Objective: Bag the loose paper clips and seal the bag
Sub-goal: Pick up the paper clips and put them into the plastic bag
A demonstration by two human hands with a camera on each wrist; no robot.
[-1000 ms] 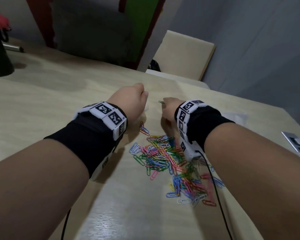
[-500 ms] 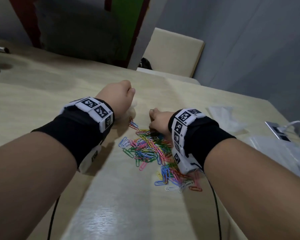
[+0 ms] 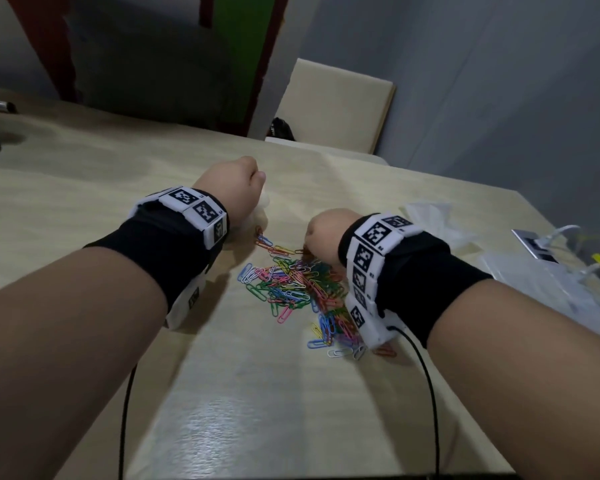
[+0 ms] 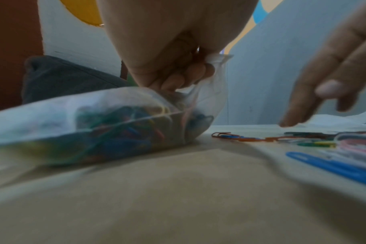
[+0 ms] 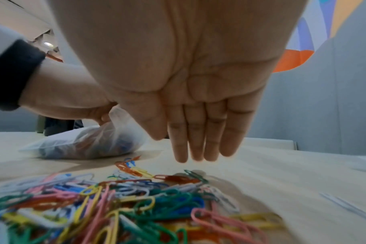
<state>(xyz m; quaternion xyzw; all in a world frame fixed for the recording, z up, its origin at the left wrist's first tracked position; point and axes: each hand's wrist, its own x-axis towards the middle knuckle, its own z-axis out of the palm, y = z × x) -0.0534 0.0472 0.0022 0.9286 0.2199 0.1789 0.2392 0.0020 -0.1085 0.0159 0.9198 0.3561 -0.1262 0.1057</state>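
A heap of coloured paper clips (image 3: 298, 289) (image 5: 115, 201) lies loose on the pale table (image 3: 84, 209). My left hand (image 3: 236, 188) (image 4: 178, 72) grips the bunched mouth of a clear plastic bag (image 4: 98, 125) (image 5: 90, 142), which lies on the table with several clips inside. My right hand (image 3: 321, 233) (image 5: 201, 145) hovers just above the far edge of the heap, fingers straight and pointing down, holding nothing. In the head view the bag is almost wholly hidden behind my left hand.
More clear plastic bags (image 3: 433, 216) and a larger plastic sleeve (image 3: 551, 289) lie at the right side of the table. A chair back (image 3: 333, 109) stands beyond the far edge. Cables run from both wristbands toward me.
My right hand let go of a green clip it held near the bag a second ago and has come back down over the heap with its fingers straight. The left hand keeps its grip.
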